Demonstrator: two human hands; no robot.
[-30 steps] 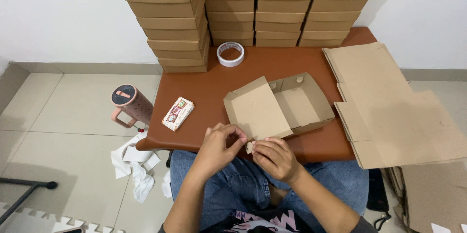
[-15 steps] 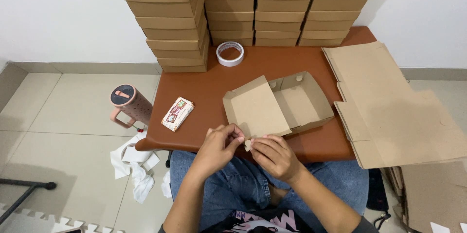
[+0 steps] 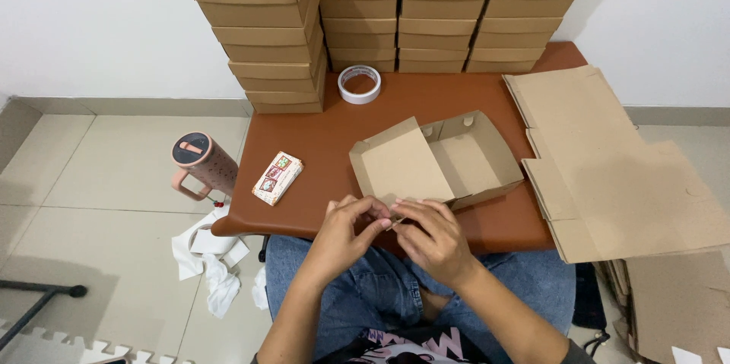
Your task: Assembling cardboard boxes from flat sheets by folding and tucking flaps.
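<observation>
An open brown cardboard box (image 3: 464,159) with its lid flap folded toward me sits on the brown table (image 3: 327,136). Just in front of the box, at the table's near edge, my left hand (image 3: 346,235) and my right hand (image 3: 433,238) meet fingertip to fingertip. Between them they pinch a small pale scrap (image 3: 394,219), too small to identify. Neither hand touches the box.
Stacks of closed cardboard boxes (image 3: 380,14) line the back of the table. A tape roll (image 3: 360,83) and a small printed packet (image 3: 277,178) lie on the table. Flat box blanks (image 3: 608,159) overhang the right edge. A pink tumbler (image 3: 204,164) and crumpled paper (image 3: 209,257) are on the floor.
Both hands stay joined at the table's near edge; the fingers have shifted only slightly around the small scrap.
</observation>
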